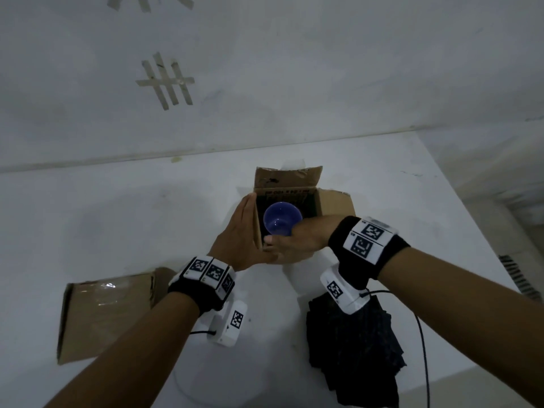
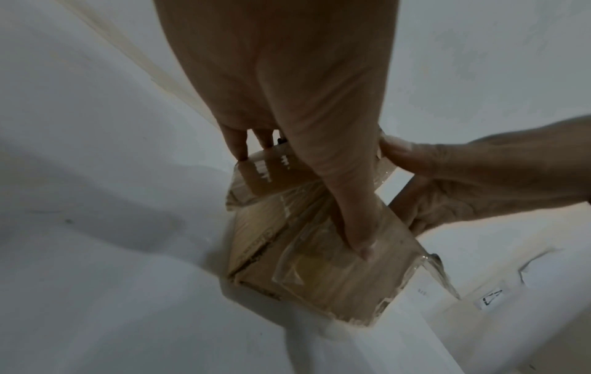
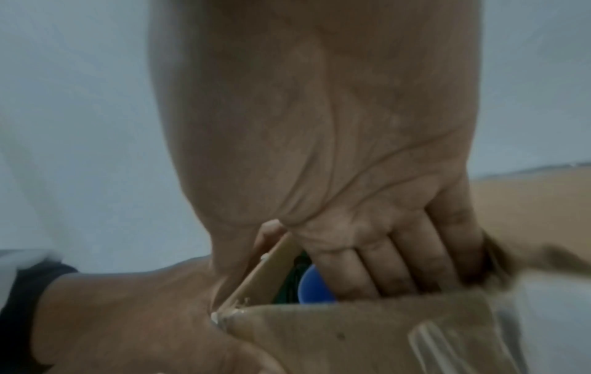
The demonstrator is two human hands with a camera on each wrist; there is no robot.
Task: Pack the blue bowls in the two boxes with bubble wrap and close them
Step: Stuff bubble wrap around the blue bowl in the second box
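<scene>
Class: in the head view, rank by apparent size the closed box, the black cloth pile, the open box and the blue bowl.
Largest to smallest:
1. Black cloth pile and closed box: look alike, so unranked; both lie nearer the camera.
2. Open box, partly hidden by hands.
3. Blue bowl, clearly smallest.

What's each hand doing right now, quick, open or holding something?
Left hand: open, flat against the left side of the open box.
Right hand: grips the box's near wall, fingers inside beside the blue bowl.
</scene>
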